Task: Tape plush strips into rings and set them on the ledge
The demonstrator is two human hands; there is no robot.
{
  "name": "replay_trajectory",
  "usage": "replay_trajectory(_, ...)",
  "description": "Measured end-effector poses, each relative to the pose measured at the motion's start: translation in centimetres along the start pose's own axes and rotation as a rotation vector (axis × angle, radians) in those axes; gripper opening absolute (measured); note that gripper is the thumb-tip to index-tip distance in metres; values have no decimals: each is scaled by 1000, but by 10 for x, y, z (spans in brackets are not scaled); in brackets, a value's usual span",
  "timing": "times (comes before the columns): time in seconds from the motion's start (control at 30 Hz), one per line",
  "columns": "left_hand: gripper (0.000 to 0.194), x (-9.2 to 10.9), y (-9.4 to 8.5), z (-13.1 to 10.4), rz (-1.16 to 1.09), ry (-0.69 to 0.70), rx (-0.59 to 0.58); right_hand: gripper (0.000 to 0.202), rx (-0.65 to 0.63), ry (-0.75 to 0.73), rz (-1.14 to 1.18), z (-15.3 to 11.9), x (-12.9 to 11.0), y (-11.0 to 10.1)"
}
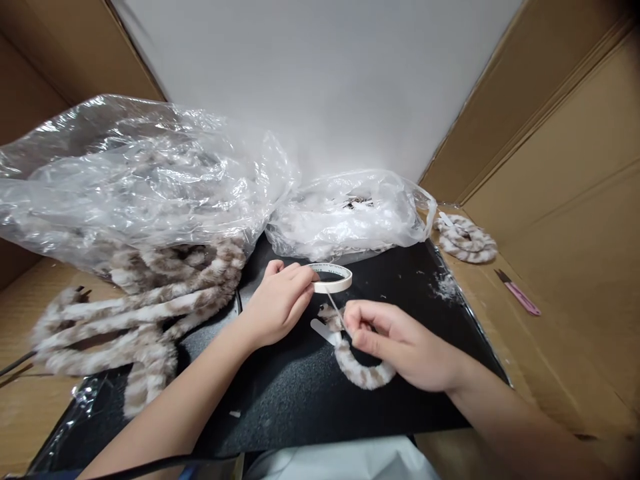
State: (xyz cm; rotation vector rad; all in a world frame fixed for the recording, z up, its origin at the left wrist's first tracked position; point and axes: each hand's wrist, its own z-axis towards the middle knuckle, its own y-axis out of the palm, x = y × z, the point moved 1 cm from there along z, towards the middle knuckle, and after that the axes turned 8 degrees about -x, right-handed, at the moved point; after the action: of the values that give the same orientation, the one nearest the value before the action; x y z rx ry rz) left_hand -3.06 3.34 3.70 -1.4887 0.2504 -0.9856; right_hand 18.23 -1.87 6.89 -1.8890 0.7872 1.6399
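Note:
My left hand is closed on a roll of white tape, its fingers at the roll's left edge. A narrow strip of tape runs from the roll down to my right hand, which pinches its end. Below the strip, a ring of fluffy brown and white cord lies on the black work surface. My right hand covers part of this ring. A pale flat tab sticks out to the left at its top.
At the left, more furry cords spill from a large clear plastic bag. A second plastic bag stands at the back. On the right lie a coiled furry cord and pink-handled snips. Cardboard walls enclose the sides.

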Motion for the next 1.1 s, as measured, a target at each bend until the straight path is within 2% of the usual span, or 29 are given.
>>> replay_trajectory(0.07, 21, 1, 0, 1, 52, -15, -1, 32, -25, 0, -49, -8, -5, 8)
replay_trajectory(0.13, 22, 0, 0, 1, 108, -40, 13, 30, 6, -3, -117, -17, -11, 2)
replay_trajectory(0.2, 21, 1, 0, 1, 149, -59, 35, 28, 155, -36, -189, -25, -20, -13)
replay_trajectory(0.3, 21, 7, 2, 2, 198, -60, 82, 20, 467, -128, -351, -25, -33, -32)
replay_trajectory(0.37, 20, 14, 3, 3, 240, -50, 117, 17, 552, -130, -577, -13, -37, -30)
replay_trajectory(0.5, 21, 26, 3, 2, 295, -47, 169, 21, 490, 24, -1107, 26, -33, -7)
replay_trajectory(0.63, 22, 32, -2, 1, 295, -88, 176, 15, 480, 31, -1391, 46, -27, 4)
replay_trajectory(0.83, 25, 40, -8, 4, 228, -240, 160, 23, 415, -92, -1611, 41, -31, 8)
replay_trajectory(0.93, 26, 43, -14, 5, 129, -335, 144, 18, 389, -166, -1715, 36, -36, 14)
replay_trajectory(1.1, 28, 47, -22, 10, 46, -376, 123, 22, 418, -237, -1862, 29, -39, 22)
